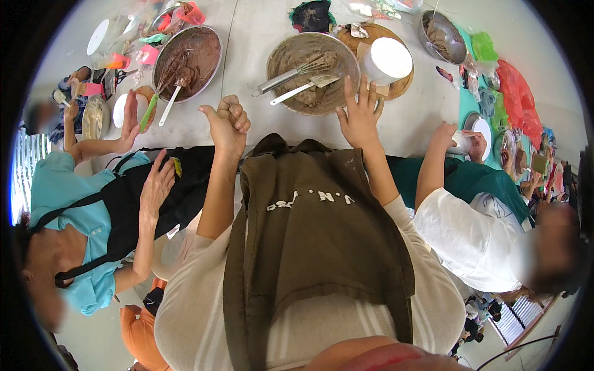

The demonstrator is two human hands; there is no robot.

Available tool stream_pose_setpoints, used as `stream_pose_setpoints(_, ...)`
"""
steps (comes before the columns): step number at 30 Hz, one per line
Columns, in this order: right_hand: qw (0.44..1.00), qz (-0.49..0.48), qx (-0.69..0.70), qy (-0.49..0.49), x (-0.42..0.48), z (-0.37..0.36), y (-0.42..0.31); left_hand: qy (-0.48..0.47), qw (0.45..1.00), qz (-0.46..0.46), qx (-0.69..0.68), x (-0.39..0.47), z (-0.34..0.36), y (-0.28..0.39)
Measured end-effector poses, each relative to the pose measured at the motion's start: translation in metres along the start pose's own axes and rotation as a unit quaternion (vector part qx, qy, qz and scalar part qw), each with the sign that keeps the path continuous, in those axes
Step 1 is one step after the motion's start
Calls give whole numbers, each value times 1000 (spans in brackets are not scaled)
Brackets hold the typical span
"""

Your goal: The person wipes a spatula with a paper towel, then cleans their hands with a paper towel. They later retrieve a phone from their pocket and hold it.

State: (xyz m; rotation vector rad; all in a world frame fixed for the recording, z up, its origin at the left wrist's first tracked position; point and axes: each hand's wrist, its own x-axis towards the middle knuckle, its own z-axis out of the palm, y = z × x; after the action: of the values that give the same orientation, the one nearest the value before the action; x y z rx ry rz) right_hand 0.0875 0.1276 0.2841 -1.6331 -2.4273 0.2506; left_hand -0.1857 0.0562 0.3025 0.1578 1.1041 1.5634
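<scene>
My left hand is raised at the table's near edge, left of the steel mixing bowl; its fingers are curled with the thumb out, and nothing shows in it. With fingers spread, my right hand is at the bowl's right rim, holding nothing; whether it touches the rim I cannot tell. Brown batter or cream coats the bowl, where a balloon whisk and a white-handled spatula rest. Right of it, a white round tub or cake form stands on a round wooden board.
Another steel bowl of brown mixture stands left, near a co-worker's raised hand. On the right, a co-worker's hands hold a pale container. A third bowl, plastic bags and a dark cloth lie farther off.
</scene>
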Motion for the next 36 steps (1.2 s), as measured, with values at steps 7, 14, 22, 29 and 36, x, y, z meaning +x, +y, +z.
stream_pose_setpoints(7,997,-12,79,1,-5,-1,12,113,860,182,463,33,-35,-44)
stream_pose_setpoints(14,985,4,168,45,-12,-6,21,-39,850,105,514,88,-33,-42)
stream_pose_setpoints(22,973,-33,226,30,-17,-15,23,144,819,331,447,103,6,-31)
stream_pose_setpoints(29,992,-125,33,-4,-23,-39,-6,-91,996,-13,-17,9,44,-20)
stream_pose_setpoints(36,981,-190,11,-23,-19,-41,-39,-159,983,-59,-63,-36,55,-31)
